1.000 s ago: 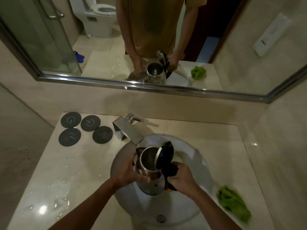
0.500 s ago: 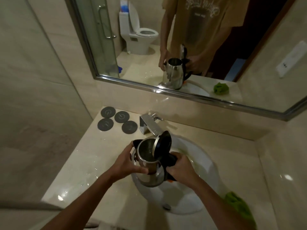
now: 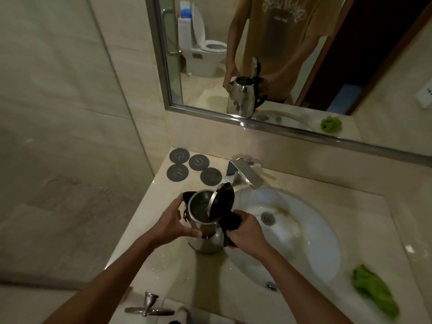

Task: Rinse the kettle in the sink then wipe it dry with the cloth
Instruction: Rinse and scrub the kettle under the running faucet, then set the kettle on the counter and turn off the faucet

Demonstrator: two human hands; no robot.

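Note:
A steel kettle (image 3: pixel 205 239) with a black lid flipped up stands upright at the left rim of the white sink (image 3: pixel 311 249), over the counter. My left hand (image 3: pixel 173 220) wraps its body near the spout. My right hand (image 3: pixel 247 232) grips its black handle. A crumpled green cloth (image 3: pixel 374 291) lies on the counter to the right of the sink, apart from both hands. The tap (image 3: pixel 245 175) sits behind the sink; no water is seen running.
Several dark round coasters (image 3: pixel 194 168) lie at the back left of the counter. A mirror (image 3: pixel 304 54) hangs above, reflecting a person, the kettle and a toilet. A tiled wall closes the left side. A metal hook (image 3: pixel 149 305) sits below the counter's front edge.
The kettle has moved left from above the basin to the sink's left rim, held by both hands throughout. My view has swung left and up.

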